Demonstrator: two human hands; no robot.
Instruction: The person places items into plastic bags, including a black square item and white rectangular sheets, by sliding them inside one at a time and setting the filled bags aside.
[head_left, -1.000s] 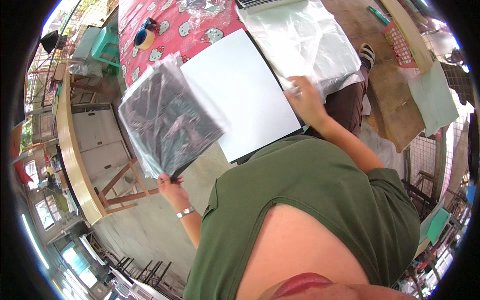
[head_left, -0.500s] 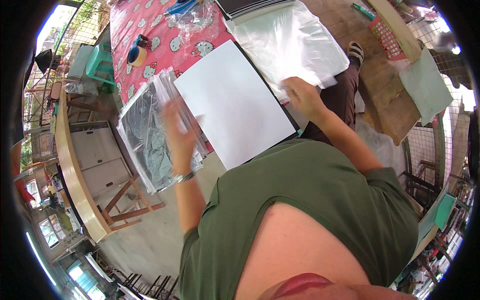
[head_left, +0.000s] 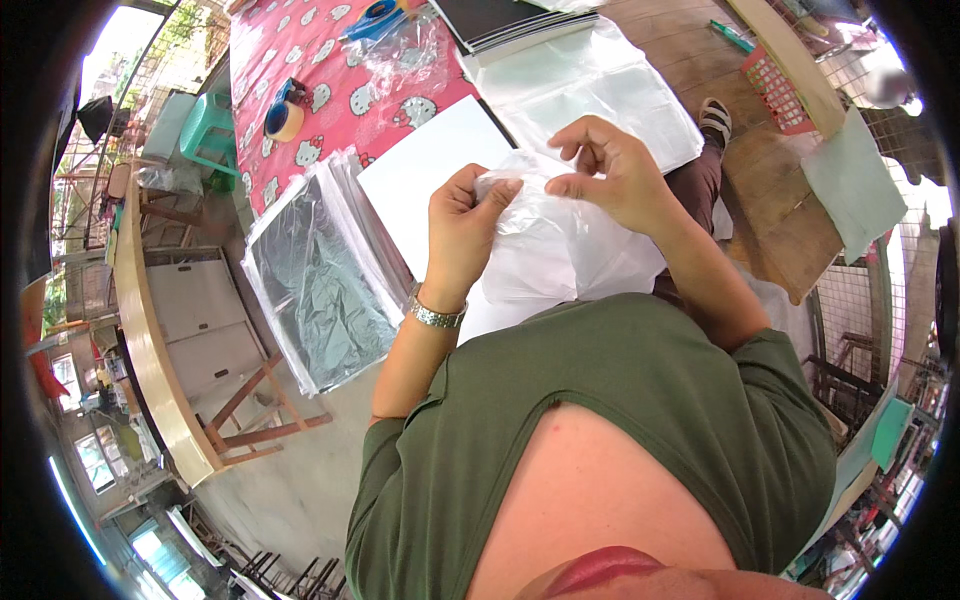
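Note:
A thin clear plastic bag (head_left: 575, 250) hangs over the white sheet (head_left: 430, 160) in front of me. My left hand (head_left: 470, 220) pinches the bag's upper edge between thumb and fingers. Close to its right, my right hand (head_left: 615, 175) has its fingers bent and the thumb apart, with a gap between them; the thumb lies by the bag's edge. Beyond the right hand lies a stack of clear plastic bags (head_left: 590, 80). To the left sits a pile of plastic-wrapped dark flat packs (head_left: 320, 270).
The table has a pink patterned cover (head_left: 290, 50). On it are a tape dispenser (head_left: 285, 112), a blue tape dispenser (head_left: 378, 20) and crumpled clear plastic (head_left: 400, 60). A green stool (head_left: 208, 130) stands at the left, a red basket (head_left: 775, 90) at the right.
My right hand has come left from the bag stack, bringing one bag over the white sheet. My left hand has moved right from the wrapped pile and now pinches that bag.

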